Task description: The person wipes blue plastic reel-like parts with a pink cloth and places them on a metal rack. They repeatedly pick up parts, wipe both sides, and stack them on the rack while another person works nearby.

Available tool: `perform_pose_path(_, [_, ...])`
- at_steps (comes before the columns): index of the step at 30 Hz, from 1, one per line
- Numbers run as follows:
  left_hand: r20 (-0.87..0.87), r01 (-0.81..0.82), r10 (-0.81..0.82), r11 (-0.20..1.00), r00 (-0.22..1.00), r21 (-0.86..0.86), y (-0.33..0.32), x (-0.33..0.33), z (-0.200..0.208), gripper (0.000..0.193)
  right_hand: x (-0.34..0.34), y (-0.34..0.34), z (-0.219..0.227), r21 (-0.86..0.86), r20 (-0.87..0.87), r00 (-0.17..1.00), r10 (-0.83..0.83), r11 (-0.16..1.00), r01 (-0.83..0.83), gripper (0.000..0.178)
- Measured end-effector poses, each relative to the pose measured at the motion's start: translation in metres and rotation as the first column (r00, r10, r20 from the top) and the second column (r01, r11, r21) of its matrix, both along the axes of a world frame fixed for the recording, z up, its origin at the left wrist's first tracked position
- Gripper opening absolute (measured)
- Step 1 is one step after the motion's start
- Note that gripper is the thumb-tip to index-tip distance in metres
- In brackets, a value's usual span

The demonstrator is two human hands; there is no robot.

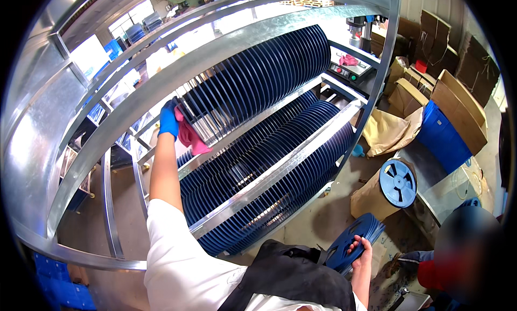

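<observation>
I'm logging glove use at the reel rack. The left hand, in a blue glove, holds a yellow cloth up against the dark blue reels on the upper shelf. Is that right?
Not quite: the cloth is pink, not yellow, as the head view shows. The rest stands: the left hand wears a blue glove and holds it against the dark blue reels on the upper shelf.

reels (258, 74) on rack (280, 165) (boxes (458, 106) right)

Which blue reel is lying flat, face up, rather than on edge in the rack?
The single blue reel atop the brown paper sack, right of the rack: its spoked face points up; racked reels stand on edge.
</observation>
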State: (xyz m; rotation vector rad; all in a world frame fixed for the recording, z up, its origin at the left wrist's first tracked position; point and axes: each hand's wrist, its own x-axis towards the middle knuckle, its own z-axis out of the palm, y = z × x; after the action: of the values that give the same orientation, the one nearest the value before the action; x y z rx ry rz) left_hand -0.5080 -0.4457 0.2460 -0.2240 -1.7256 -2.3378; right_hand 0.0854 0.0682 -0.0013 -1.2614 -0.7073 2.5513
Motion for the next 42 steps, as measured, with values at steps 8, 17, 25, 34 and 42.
perform_pose_path(8, [-0.079,-0.274,0.281,0.772,0.956,-0.574,0.016,-0.057,-0.091,0.036,-0.004,0.001,0.011,0.067,0.043,0.998,-0.051,0.997,0.048,0.028])
perform_pose_path(17, [0.008,0.01,-0.005,0.755,1.0,-0.655,0.0,-0.073,-0.137,0.034,-0.001,0.009,0.012,0.082,0.072,0.996,-0.055,0.995,0.049,0.027])
perform_pose_path(25, [-0.246,-0.232,-0.004,0.317,0.969,-0.92,0.032,-0.008,-0.081,0.029,-0.003,0.008,0.021,0.066,0.093,0.991,-0.094,0.994,0.089,0.017])
perform_pose_path(34, [-0.265,-0.234,0.032,0.579,0.964,-0.781,0.007,-0.006,-0.064,0.032,0.009,0.011,0.031,0.162,0.137,0.989,-0.062,0.986,0.039,0.014])
perform_pose_path(42, [0.047,-0.246,0.262,0.943,0.964,-0.226,0.038,0.044,-0.023,0.034,0.031,0.024,0.034,0.12,0.111,0.988,-0.106,0.988,0.093,0.011])
